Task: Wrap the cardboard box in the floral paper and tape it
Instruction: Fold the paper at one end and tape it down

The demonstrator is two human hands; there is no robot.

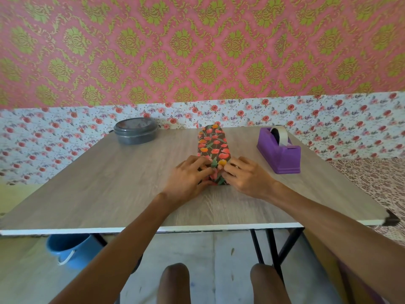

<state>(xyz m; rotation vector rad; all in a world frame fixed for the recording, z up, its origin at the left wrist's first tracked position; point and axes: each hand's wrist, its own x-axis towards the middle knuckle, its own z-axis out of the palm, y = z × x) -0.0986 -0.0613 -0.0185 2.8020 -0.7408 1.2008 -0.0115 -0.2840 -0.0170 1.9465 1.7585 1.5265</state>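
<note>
Pinching thin, tear-prone floral paper [215, 166] against the near end of the likely light, stiff cardboard box [213, 142] with curled fingers of left hand [188, 179] and right hand [245, 178].

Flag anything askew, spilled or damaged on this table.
Nothing stands out. The floral-wrapped box lies straight mid-table, left hand and right hand pinching its near end; the tape dispenser and grey container sit upright.

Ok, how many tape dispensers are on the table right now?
1: a purple tape dispenser on the table, to the right of the floral-wrapped box, beyond the right hand. None looks hidden.
</note>
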